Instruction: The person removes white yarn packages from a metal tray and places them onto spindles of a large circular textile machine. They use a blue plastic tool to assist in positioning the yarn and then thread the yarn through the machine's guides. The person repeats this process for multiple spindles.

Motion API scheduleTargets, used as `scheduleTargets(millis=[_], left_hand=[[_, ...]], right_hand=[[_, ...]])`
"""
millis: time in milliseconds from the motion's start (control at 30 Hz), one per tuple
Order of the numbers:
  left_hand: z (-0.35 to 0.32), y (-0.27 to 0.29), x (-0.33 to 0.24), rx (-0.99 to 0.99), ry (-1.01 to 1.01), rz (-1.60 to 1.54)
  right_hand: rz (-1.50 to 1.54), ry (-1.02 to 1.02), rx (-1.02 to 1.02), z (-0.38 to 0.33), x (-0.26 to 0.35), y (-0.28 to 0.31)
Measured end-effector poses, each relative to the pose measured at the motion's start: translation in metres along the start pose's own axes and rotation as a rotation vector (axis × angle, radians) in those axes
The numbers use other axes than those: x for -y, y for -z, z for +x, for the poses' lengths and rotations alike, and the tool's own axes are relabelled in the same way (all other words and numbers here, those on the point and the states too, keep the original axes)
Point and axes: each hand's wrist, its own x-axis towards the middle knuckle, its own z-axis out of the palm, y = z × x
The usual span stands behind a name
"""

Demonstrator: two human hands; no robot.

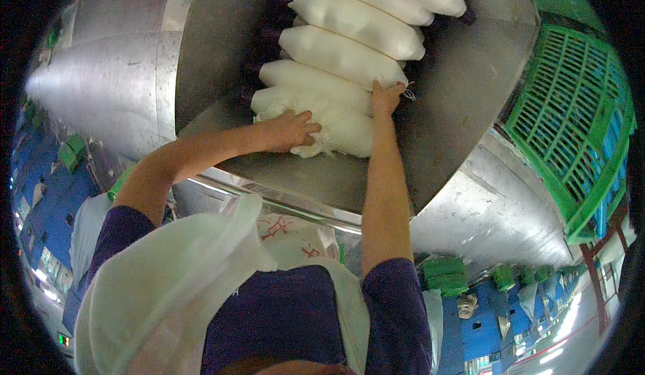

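Spools [353,47] lie in the metal bin [463,72]; within it, left hand [292,130] curls over thread [308,151], right hand [388,98] touches a spool tip [391,74]; whether fingers [306,116] grip cannot be told.

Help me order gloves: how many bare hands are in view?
2: the left hand is on the nearest white bundle; the right hand is at the right tip of a white roll. No others show.

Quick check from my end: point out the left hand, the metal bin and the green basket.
Left hand [289,132]: head view, back of the hand.
Metal bin [463,106]: head view, bare inner wall on the right.
Green basket [568,106]: head view, slatted wall.
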Motion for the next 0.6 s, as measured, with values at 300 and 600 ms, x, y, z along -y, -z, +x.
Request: scheduleTargets(millis=[300,600], left_hand=[[0.015,0.000,0.000,-0.112,0.141,-0.259],[0.010,0.050,-0.024,-0.637,0.688,-1.511]], right_hand=[[-0.542,0.637,0.474,-0.027,-0.019,-0.028],[0.009,0.869,0.911,-0.089,-0.002,0.040]])
